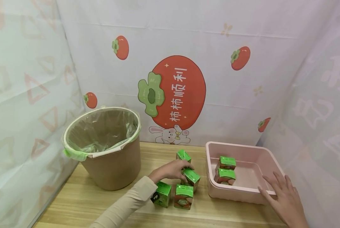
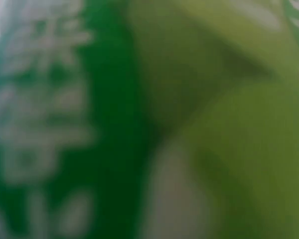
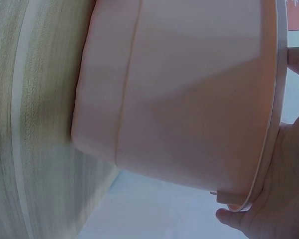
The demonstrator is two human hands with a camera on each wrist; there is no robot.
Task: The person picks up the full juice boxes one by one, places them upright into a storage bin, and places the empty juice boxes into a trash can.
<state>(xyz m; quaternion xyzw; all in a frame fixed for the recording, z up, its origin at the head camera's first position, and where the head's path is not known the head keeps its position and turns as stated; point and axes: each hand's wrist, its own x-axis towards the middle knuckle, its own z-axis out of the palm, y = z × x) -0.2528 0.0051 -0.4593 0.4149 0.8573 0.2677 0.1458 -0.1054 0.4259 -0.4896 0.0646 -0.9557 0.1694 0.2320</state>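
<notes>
In the head view, my left hand (image 1: 174,169) pinches a small green-topped box (image 1: 193,178) at the table's middle. Close around it stand a box behind (image 1: 183,154), one at the front (image 1: 184,197) and one at the left (image 1: 163,193), partly under the wrist. Blurred green packaging (image 2: 114,99) with pale lettering fills the left wrist view. My right hand (image 1: 286,198) rests with spread fingers on the rim of a pink plastic basin (image 1: 244,189). Two similar boxes (image 1: 226,176) sit inside, toward its left wall. The right wrist view shows the basin's outer wall (image 3: 189,99).
A brown bucket (image 1: 116,167) lined with a clear plastic bag (image 1: 93,147) stands at the table's left. Persimmon-printed cloth (image 1: 175,31) closes off the back and both sides. Wooden tabletop (image 1: 98,202) shows between the bucket and the basin.
</notes>
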